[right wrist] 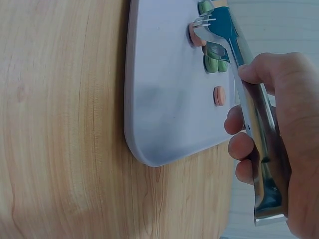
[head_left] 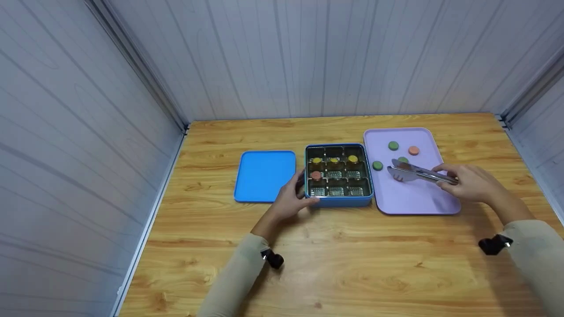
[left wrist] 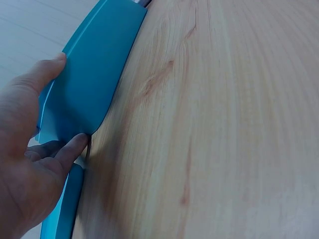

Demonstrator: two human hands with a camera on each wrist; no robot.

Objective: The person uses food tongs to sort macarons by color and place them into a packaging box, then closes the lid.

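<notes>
**Tongs over the tray, tin steadied**

The wooden tabletop (head_left: 352, 264) stands within pale panelled walls. Nearest, the left hand (head_left: 291, 200) curls its fingers against the near left corner of the open blue rectangular tin (head_left: 338, 201), apparently to steady it. The tin's gridded insert holds three yellow discs and one orange. The right hand (head_left: 469, 182) grips the silver metal tongs (head_left: 418, 173), their tips closing about a pink disc (right wrist: 193, 36) on the lilac rectangular plastic tray (head_left: 410, 202). Green and orange discs lie loose further back on the tray. The flat blue lid (head_left: 264, 175) rests left of the tin, out of the working path.
</notes>
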